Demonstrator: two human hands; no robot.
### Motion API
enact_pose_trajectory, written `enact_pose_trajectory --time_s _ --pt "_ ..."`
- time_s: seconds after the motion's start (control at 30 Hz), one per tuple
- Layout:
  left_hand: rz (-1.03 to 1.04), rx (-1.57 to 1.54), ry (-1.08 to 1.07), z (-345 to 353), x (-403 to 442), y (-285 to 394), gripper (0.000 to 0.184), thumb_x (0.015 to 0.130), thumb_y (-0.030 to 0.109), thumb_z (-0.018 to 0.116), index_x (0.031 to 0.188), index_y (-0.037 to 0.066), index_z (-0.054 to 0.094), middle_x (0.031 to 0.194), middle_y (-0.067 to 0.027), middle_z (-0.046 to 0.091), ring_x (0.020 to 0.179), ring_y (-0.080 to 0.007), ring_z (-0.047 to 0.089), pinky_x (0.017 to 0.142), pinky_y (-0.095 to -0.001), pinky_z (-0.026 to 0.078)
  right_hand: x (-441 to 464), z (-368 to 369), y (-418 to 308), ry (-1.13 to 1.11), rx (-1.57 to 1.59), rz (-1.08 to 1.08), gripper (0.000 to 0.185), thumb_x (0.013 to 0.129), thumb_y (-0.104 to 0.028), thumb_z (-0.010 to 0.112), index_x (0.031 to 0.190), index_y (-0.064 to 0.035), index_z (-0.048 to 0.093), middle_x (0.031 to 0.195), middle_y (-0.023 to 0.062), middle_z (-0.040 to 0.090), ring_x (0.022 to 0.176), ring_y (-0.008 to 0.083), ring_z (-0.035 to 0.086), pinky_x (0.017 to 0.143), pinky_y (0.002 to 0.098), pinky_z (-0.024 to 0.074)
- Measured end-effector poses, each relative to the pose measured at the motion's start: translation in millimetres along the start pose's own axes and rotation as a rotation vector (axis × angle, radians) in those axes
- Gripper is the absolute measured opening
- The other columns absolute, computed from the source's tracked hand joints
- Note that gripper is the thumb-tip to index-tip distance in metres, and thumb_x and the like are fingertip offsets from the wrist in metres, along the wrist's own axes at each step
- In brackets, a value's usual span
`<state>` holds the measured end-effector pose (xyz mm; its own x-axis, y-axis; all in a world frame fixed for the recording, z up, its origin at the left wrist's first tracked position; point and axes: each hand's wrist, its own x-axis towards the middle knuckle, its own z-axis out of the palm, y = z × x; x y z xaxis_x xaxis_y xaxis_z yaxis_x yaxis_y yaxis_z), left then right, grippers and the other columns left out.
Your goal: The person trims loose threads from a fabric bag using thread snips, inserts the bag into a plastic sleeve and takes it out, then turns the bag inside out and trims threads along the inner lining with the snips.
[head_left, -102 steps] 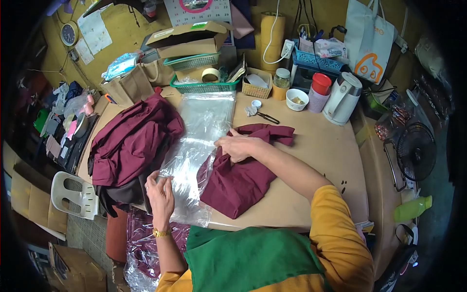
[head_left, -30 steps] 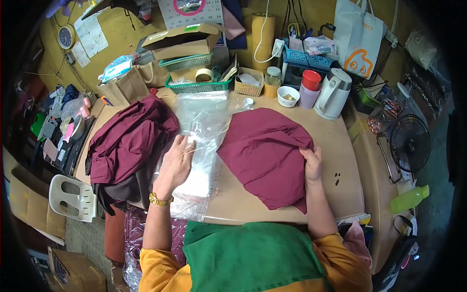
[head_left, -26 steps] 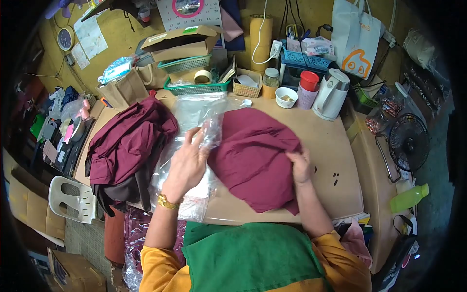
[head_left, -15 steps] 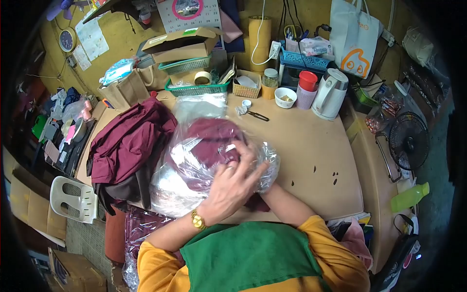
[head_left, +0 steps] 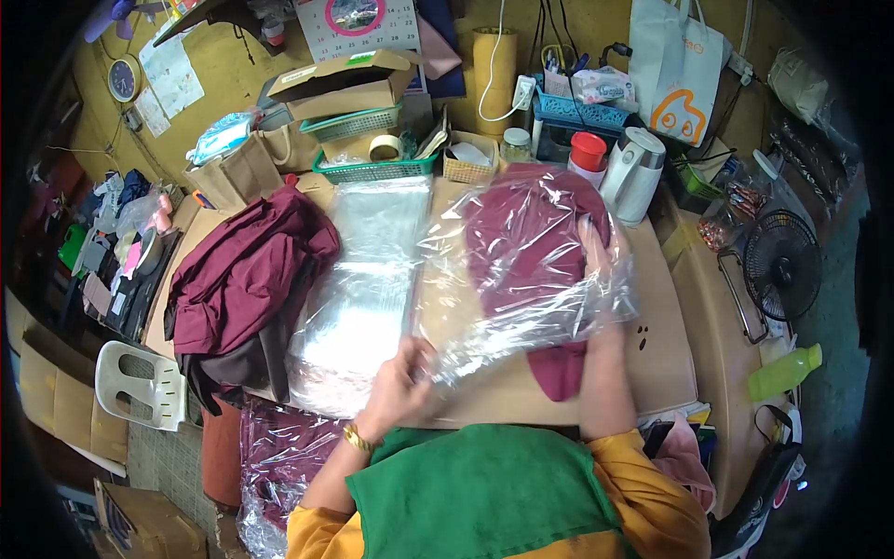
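Note:
A maroon garment (head_left: 521, 238) lies partly inside a clear plastic bag (head_left: 445, 289) on the right half of the table, with one end sticking out toward me. My right hand (head_left: 603, 253) is inside the bag, its fingers closed on the garment's right side and seen through the film. At the bag's lower left corner my left hand (head_left: 406, 377), with a gold watch on the wrist, pinches the bag's edge; it is slightly blurred. Beside it lies a stack of clear plastic bags (head_left: 372, 270). Farther left rests a heap of maroon garments (head_left: 247, 265).
Green baskets (head_left: 377, 171), a glass jar (head_left: 516, 145), a red-lidded container (head_left: 588, 149) and a white kettle (head_left: 633, 177) line the table's back. A black fan (head_left: 782, 265) stands right. A white stool (head_left: 142, 384) and wrapped maroon garments (head_left: 279, 466) are below left.
The garment and bag have moved from above the bag stack to the right, uncovering the stack. My hands have separated; the right reaches farther forward inside the bag, the left is at its edge.

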<state>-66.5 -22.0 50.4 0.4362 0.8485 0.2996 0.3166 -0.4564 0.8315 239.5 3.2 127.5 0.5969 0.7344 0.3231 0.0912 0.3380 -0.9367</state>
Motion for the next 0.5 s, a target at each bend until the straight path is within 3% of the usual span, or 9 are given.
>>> enact_pose_trajectory --time_s 0.03,0.07,0.13,0.2,0.3,0.33,0.4,0.43,0.5 --pt "-0.035 -0.042 -0.066 11 -8 8 0.030 0.079 -0.002 0.060 0.108 0.004 0.053 0.072 -0.0093 0.058 0.063 -0.0187 0.060 0.059 -0.0320 0.048 15 -9 -7 -0.060 -0.477 -0.390 0.032 0.086 -0.021 0.065 0.111 -0.0012 0.065 0.107 0.0165 0.062 0.101 0.0303 0.059 0.087 0.0406 0.0471" --pt "0.039 -0.026 -0.081 18 -12 18 0.031 0.077 -0.002 0.063 0.106 0.004 0.052 0.078 -0.0107 0.059 0.065 -0.0199 0.060 0.060 -0.0333 0.050 15 -12 -6 -0.059 -0.485 -0.390 0.032 0.086 -0.021 0.065 0.111 -0.0012 0.065 0.107 0.0165 0.062 0.101 0.0303 0.059 0.087 0.0406 0.0471" --pt "-0.017 -0.011 -0.113 29 -14 27 0.029 0.076 -0.002 0.065 0.102 0.003 0.051 0.082 -0.0114 0.059 0.068 -0.0210 0.060 0.061 -0.0351 0.052 10 -17 1 -0.101 -1.227 -0.934 0.023 0.077 -0.014 0.067 0.099 -0.0053 0.065 0.093 0.0133 0.056 0.089 0.0274 0.058 0.077 0.0407 0.0467" --pt "0.026 -0.021 -0.027 36 -7 25 0.028 0.076 -0.001 0.066 0.100 0.003 0.051 0.083 -0.0119 0.057 0.069 -0.0230 0.060 0.060 -0.0360 0.051 -14 -8 43 -0.556 -1.138 -0.648 0.019 0.076 -0.019 0.067 0.090 -0.0064 0.062 0.094 0.0149 0.058 0.087 0.0332 0.057 0.078 0.0432 0.0466" --pt "0.122 0.083 0.087 32 -3 28 0.026 0.077 0.002 0.068 0.097 0.002 0.052 0.083 -0.0132 0.055 0.071 -0.0278 0.060 0.057 -0.0382 0.048 -48 20 14 -1.554 -0.167 0.121 0.038 0.087 -0.015 0.061 0.122 -0.0015 0.058 0.107 0.0177 0.064 0.102 0.0264 0.060 0.091 0.0362 0.0453" --pt "0.182 0.199 0.115 27 -5 31 0.025 0.077 0.003 0.069 0.096 0.001 0.052 0.082 -0.0139 0.055 0.071 -0.0306 0.059 0.056 -0.0394 0.047 -48 17 60 -1.579 -0.119 0.212 0.044 0.089 -0.018 0.061 0.130 -0.0039 0.054 0.121 0.0162 0.060 0.109 0.0275 0.057 0.094 0.0354 0.0433" --pt "0.195 0.146 0.064 20 -6 34 0.024 0.078 0.006 0.069 0.095 0.001 0.053 0.083 -0.0172 0.057 0.071 -0.0355 0.058 0.056 -0.0420 0.044 -45 31 81 -1.320 -0.634 -0.078 0.056 0.092 -0.033 0.059 0.141 -0.0095 0.046 0.146 0.0172 0.042 0.130 0.0332 0.044 0.109 0.0448 0.0327" --pt "0.085 0.116 -0.092 16 -11 31 0.024 0.079 0.006 0.068 0.097 0.001 0.054 0.083 -0.0182 0.058 0.071 -0.0363 0.059 0.058 -0.0425 0.045 -59 32 82 -1.078 -1.216 -0.200 0.065 0.093 -0.051 0.053 0.146 -0.0147 0.042 0.158 0.0163 0.021 0.145 0.0389 0.019 0.114 0.0619 0.0124" --pt "-0.022 0.087 -0.254 9 -15 30 0.024 0.079 0.006 0.068 0.099 0.001 0.055 0.084 -0.0191 0.059 0.072 -0.0371 0.059 0.060 -0.0431 0.046 -47 19 122 -1.032 -1.277 -0.197 0.071 0.090 -0.058 0.051 0.147 -0.0174 0.039 0.160 0.0154 0.013 0.146 0.0405 0.009 0.112 0.0668 0.0038"
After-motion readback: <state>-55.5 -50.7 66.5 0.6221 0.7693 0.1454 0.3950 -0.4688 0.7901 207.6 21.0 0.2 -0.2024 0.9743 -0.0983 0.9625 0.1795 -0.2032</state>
